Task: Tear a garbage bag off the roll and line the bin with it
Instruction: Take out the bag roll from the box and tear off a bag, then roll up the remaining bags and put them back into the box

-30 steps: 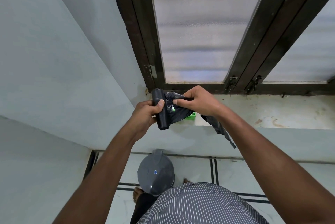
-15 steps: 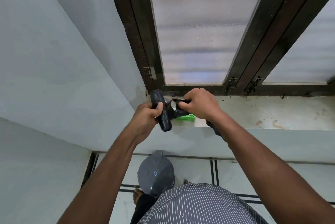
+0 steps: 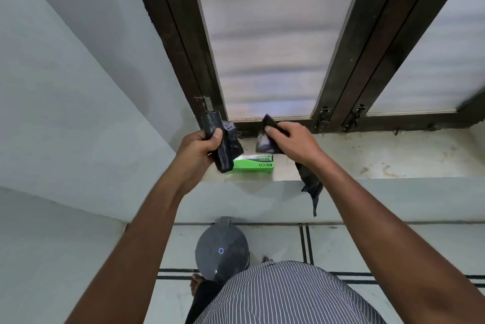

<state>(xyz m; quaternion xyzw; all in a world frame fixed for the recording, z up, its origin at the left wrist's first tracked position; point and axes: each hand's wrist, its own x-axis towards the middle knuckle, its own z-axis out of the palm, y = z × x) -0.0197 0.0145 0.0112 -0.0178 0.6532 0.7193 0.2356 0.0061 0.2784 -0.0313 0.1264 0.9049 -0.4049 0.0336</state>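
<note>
My left hand (image 3: 199,148) grips a black roll of garbage bags (image 3: 219,145), held upright over the window sill. My right hand (image 3: 294,144) pinches a separate black garbage bag (image 3: 311,184), folded narrow, whose loose end hangs below my wrist past the sill's edge. A clear gap lies between the roll and the bag. The grey bin (image 3: 221,251) with a closed lid and a blue dot stands on the floor below, close to my feet.
A green box (image 3: 253,165) of garbage bags lies on the stained window sill (image 3: 380,155) between my hands. A dark-framed window (image 3: 275,48) rises behind. A pale wall (image 3: 65,100) closes the left side. The tiled floor (image 3: 367,245) has dark lines.
The two hands have pulled apart. The bag, joined to the roll a second ago, now hangs free in my right hand while the roll stays in my left.
</note>
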